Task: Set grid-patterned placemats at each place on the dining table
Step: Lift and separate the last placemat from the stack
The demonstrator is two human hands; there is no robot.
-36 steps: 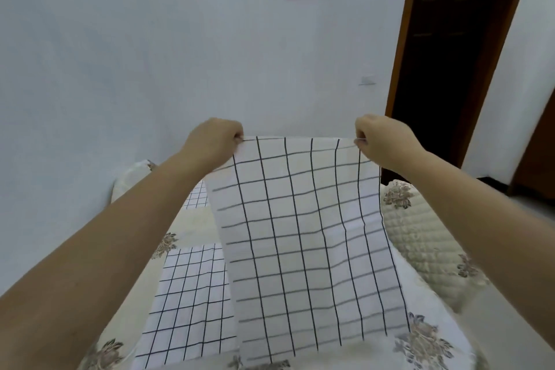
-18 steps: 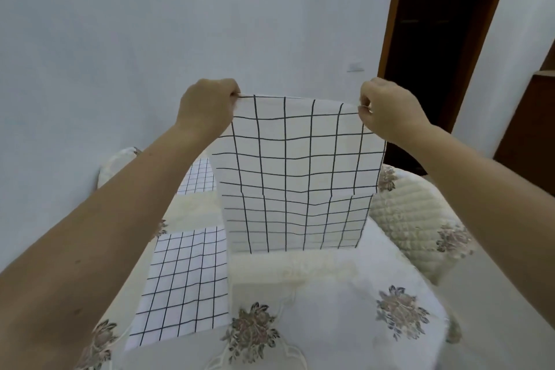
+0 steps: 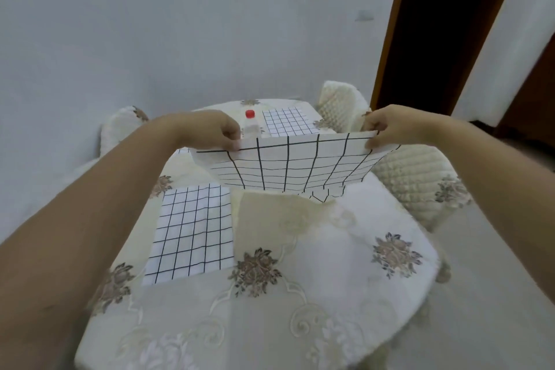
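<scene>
Dining table [image 3: 345, 249] with floral cloth fills the view, quilted chairs around it. Two placemats lie flat already: near-left placemat [image 3: 192, 231] and far placemat [image 3: 288, 122] at the far side. Held placemat [image 3: 288, 165] is in the air over the table's right-middle, top edge stretched between both hands, lower edge sagging and curling just above the cloth, folded under at the lower right. Left hand [image 3: 210, 131] is pinched closed on its left corner, right hand [image 3: 396, 128] pinched closed on the right corner. Small bottle [image 3: 250, 126] with red cap stands just behind the held edge, near the left hand.

Risks: the curled lower edge probably lands folded under, leaving a crease. Left hand or the mat's edge may knock the bottle over if pushed forward. Mat could overlap the near-left placemat or sit skewed if one hand lets go first.
</scene>
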